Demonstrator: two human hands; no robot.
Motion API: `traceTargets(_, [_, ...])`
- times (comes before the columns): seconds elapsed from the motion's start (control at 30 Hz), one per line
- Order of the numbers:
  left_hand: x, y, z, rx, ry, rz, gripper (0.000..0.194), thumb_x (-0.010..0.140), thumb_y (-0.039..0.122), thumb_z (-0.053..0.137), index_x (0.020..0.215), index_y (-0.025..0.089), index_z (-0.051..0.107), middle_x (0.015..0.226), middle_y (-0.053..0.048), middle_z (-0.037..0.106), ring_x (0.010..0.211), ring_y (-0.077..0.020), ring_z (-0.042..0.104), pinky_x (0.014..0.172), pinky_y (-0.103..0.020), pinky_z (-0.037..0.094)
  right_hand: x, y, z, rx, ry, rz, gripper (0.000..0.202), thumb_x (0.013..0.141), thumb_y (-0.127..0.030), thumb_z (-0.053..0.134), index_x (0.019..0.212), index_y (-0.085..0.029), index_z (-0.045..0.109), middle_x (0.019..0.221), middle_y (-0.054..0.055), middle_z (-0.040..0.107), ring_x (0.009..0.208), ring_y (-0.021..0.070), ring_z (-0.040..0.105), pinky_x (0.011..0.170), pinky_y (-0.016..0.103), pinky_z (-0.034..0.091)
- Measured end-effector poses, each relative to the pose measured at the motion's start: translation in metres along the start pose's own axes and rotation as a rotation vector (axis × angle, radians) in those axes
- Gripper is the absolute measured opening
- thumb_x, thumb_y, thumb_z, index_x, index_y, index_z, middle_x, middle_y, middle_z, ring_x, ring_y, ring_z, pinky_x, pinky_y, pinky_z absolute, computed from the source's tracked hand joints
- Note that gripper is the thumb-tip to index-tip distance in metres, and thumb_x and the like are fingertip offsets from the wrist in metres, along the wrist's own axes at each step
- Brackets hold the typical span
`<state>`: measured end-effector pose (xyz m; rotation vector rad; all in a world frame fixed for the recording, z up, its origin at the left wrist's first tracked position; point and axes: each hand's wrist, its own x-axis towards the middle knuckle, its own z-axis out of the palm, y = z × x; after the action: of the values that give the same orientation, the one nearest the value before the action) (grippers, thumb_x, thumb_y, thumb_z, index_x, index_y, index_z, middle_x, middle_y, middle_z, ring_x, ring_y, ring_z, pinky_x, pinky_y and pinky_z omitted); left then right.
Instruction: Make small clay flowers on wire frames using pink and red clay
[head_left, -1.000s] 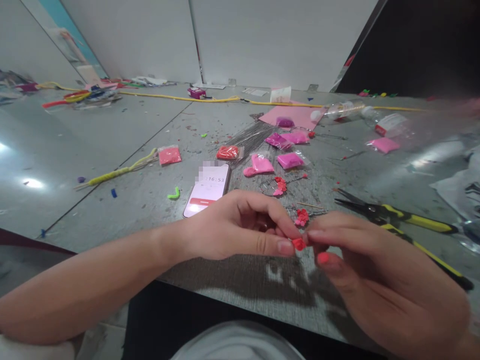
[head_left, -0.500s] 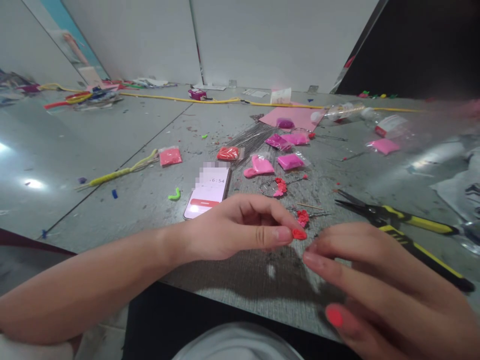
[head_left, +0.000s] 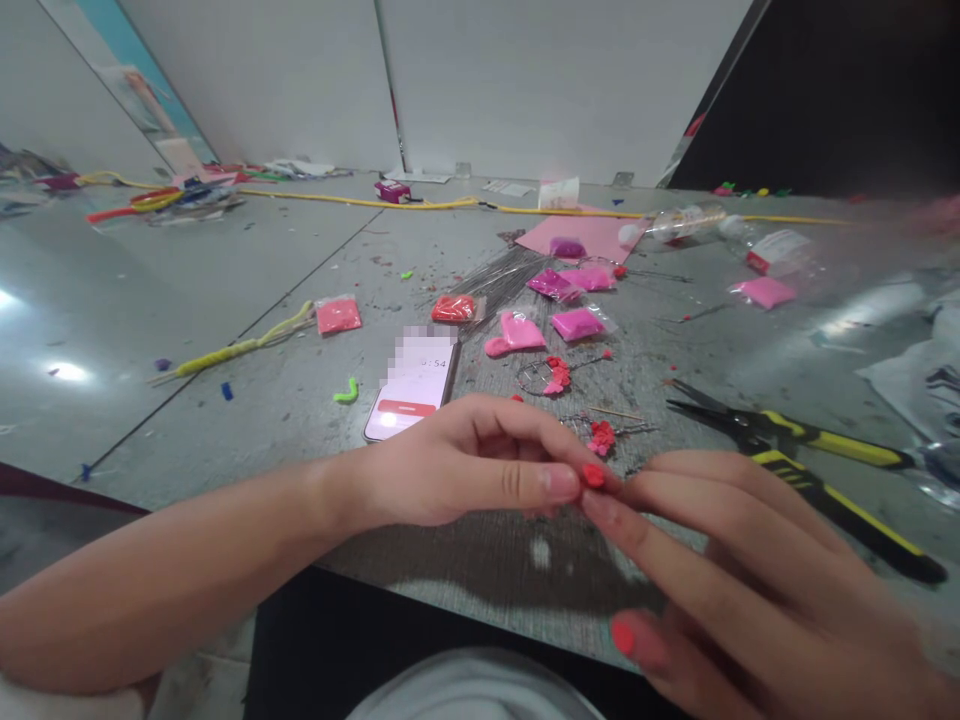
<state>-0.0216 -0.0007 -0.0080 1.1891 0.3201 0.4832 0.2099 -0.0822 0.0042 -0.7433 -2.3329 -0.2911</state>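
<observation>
My left hand (head_left: 480, 460) pinches a small rolled piece of red modelling clay (head_left: 593, 475) between thumb and forefinger. The fingertips of my right hand (head_left: 750, 560) close on the same clay piece from the right, so both hands touch it. A second, flat red clay dab (head_left: 622, 636) sticks to a lower fingertip of my right hand. Just beyond the hands lies a wire piece with red clay flowers (head_left: 602, 438), partly hidden by the fingers. Behind it rests a wire ring with red and pink clay flowers (head_left: 556, 376).
A phone (head_left: 409, 385) lies beyond my left wrist. Black-and-yellow pliers (head_left: 825, 440) are at the right. Packets of pink clay (head_left: 579, 323) and red clay (head_left: 455, 308) lie farther back, near a bundle of thin wires (head_left: 495, 275). A yellow cable (head_left: 322, 197) crosses the back.
My right hand has moved left, and its fingertips now meet the clay piece that my left hand holds. The left hand has stayed almost in place.
</observation>
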Motion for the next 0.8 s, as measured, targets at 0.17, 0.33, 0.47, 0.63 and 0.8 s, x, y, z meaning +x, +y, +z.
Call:
traceTargets(0.17, [0.000,-0.002,0.003,0.073,0.038,0.050,0.016,0.087,0.031,0.082,0.093,0.016,0.078,0.094,-0.007,0.074,0.083,-0.0138,0.068,0.079,-0.027,0.060,-0.002,-0.003,-0.001,0.040,0.007,0.000,0.032,0.091,-0.028,0.070,0.120,-0.015,0.073,0.096,0.010,0.077,0.092,0.0234,0.073,0.074,0.035,0.066])
traceTargets(0.33, [0.002,-0.001,0.006,0.189,0.054,0.142,0.009,0.090,0.023,0.078,0.093,0.014,0.079,0.092,-0.009,0.077,0.080,-0.0141,0.070,0.076,-0.026,0.061,-0.002,-0.012,0.001,0.033,0.117,0.133,0.026,0.084,-0.008,0.070,0.109,-0.017,0.070,0.083,0.005,0.072,0.076,0.0194,0.068,0.065,0.033,0.060])
traceTargets(0.47, [0.002,0.001,0.008,0.342,0.032,0.282,0.006,0.092,0.016,0.074,0.095,0.014,0.079,0.093,-0.009,0.077,0.082,-0.0144,0.072,0.076,-0.025,0.060,0.001,-0.014,0.003,0.061,0.131,0.209,0.028,0.083,-0.007,0.072,0.108,-0.020,0.067,0.082,0.002,0.070,0.073,0.0179,0.067,0.064,0.034,0.059])
traceTargets(0.63, [0.001,0.002,0.009,0.508,0.020,0.381,0.010,0.094,0.015,0.073,0.100,0.015,0.080,0.096,-0.010,0.078,0.087,-0.0158,0.074,0.080,-0.026,0.061,0.009,-0.015,0.003,0.126,0.215,0.219,0.027,0.079,-0.003,0.072,0.100,-0.020,0.066,0.077,0.000,0.070,0.069,0.0139,0.067,0.064,0.028,0.059])
traceTargets(0.8, [0.001,0.002,0.010,0.547,-0.006,0.425,0.012,0.094,0.012,0.072,0.103,0.013,0.080,0.099,-0.012,0.079,0.091,-0.0172,0.075,0.080,-0.025,0.061,0.010,-0.014,0.003,0.122,0.222,0.239,0.028,0.078,-0.003,0.074,0.098,-0.021,0.066,0.076,-0.002,0.072,0.068,0.0126,0.067,0.062,0.026,0.059])
